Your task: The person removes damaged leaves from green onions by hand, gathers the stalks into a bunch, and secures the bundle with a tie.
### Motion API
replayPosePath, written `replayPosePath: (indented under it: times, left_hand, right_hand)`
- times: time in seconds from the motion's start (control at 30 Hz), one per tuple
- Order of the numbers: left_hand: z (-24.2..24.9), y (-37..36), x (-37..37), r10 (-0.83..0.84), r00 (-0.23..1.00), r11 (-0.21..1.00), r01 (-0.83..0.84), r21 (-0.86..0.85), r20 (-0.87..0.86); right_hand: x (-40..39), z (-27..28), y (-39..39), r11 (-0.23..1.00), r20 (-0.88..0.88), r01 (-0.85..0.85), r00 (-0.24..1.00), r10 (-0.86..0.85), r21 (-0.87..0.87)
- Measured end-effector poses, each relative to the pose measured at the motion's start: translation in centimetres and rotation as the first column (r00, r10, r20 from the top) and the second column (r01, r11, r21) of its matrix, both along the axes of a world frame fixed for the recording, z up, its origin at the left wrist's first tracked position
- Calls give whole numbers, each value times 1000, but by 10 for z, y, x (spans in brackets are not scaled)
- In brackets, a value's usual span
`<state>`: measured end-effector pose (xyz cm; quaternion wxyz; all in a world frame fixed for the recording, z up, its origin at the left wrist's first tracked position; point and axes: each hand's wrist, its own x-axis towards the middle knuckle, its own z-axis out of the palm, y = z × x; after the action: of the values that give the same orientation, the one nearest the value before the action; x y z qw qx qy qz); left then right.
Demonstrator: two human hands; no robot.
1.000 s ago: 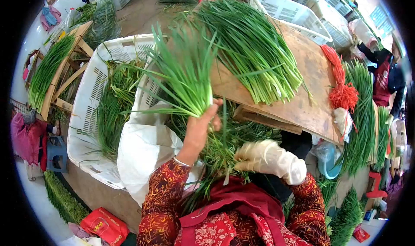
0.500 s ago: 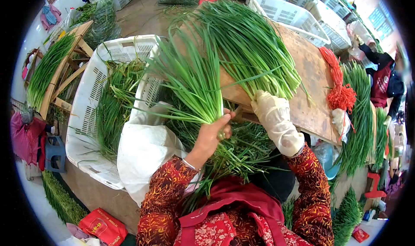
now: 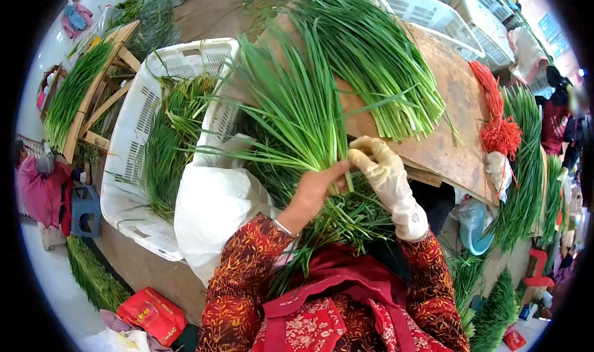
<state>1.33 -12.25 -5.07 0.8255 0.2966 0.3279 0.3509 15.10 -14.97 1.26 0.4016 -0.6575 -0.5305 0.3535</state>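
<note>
My bare left hand (image 3: 314,191) is closed around the lower stalks of a bunch of garlic chives (image 3: 297,117), whose long green leaves fan up and left across the board's edge. My right hand (image 3: 377,169), in a pale glove, is beside the stalk ends with its fingers curled in close to my left thumb. Whether a stalk is pinched in those gloved fingers cannot be made out. A larger pile of garlic chives (image 3: 383,73) lies on the wooden board (image 3: 461,113), white ends toward me. Loose chives and trimmings (image 3: 352,219) cover my lap under both hands.
A white plastic crate (image 3: 127,135) with loose greens stands to the left, a white cloth or sack (image 3: 213,209) over its near side. Red ties (image 3: 500,135) hang at the board's right edge. More chives (image 3: 520,166) stand farther right, near another person (image 3: 555,120).
My right hand has left the pile on the board and come down and left to the held bunch. My left hand has shifted slightly right with the bunch. The view has tilted a little.
</note>
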Motion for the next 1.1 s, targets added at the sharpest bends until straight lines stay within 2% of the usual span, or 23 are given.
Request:
replayPosePath:
  times: [0.07,0.13,0.17,0.2,0.23,0.27,0.33,0.37,0.4,0.47,0.5,0.53,0.57,0.6,0.67,0.7,0.73,0.77,0.83,0.97,1.0,1.07,1.1]
  left_hand:
    - [-4,-2,1,-24,998,1000,25,14,-52]
    - [3,-3,8,149,986,989,-149,1,-78]
    - [5,-2,2,87,996,995,-86,50,-10]
    - [3,0,2,92,993,995,-90,33,-78]
    - [1,1,1,67,996,997,-65,45,-53]
    - [2,3,-1,43,999,997,-41,58,-29]
    - [10,5,-4,25,999,1000,-25,13,21]
    - [13,7,-7,16,997,999,-14,-32,70]
    - [11,10,-10,61,995,998,-63,28,76]
    - [24,19,-20,168,986,973,-162,163,-21]
    - [30,25,-25,246,968,945,-226,237,-57]
    - [30,35,-27,394,919,868,-368,332,-13]
    - [35,42,-29,430,900,830,-425,362,70]
    - [39,46,-31,460,875,787,-481,386,151]
    - [40,44,-27,322,914,901,-376,216,248]
    - [40,40,-21,229,912,960,-269,74,340]
    - [38,34,-15,188,922,981,-195,-13,338]
    - [28,28,-8,163,943,986,-167,-10,290]
    - [17,18,3,120,966,993,-119,-20,230]
    - [11,8,9,91,982,995,-82,-57,163]
    - [12,8,8,76,989,997,-71,-44,130]
    - [8,7,8,75,990,997,-71,-41,120]
    - [0,7,8,70,996,998,-71,1,56]
  right_hand:
    - [-1,-10,7,999,-64,-14,998,12,-31]
    - [2,-27,9,996,-1,42,999,-42,73]
    - [-1,-19,7,995,-49,85,995,-83,44]
    - [-4,-12,5,992,-97,126,987,-124,12]
    - [-2,-18,2,994,-302,95,947,-109,-61]
    - [-3,-16,-2,997,-530,51,845,-70,-51]
    - [-5,-19,-14,1000,-668,-20,744,29,21]
    - [-4,-21,-21,994,-634,-87,767,105,60]
    - [-4,-12,-28,989,-565,-147,817,119,-5]
    - [9,-15,-40,875,-514,-446,804,299,-188]
    - [13,-14,-41,749,-326,-582,809,490,-318]
    - [16,-11,-41,596,-149,-649,726,672,-473]
    - [16,1,-42,621,163,-587,646,746,-519]
    - [13,4,-42,781,420,-403,676,606,-477]
    - [26,16,-24,971,458,-210,857,237,-110]
    - [29,21,-11,995,560,-90,822,104,-53]
    - [31,25,-1,999,648,24,761,-32,21]
    - [35,20,6,999,650,22,759,-35,27]
    - [46,1,17,989,813,42,565,-142,144]
    - [38,0,23,994,873,39,475,-109,103]
    - [34,3,19,994,873,36,477,-105,100]
    - [18,13,3,999,621,-50,783,32,11]
    - [9,11,-6,991,632,-113,773,45,66]
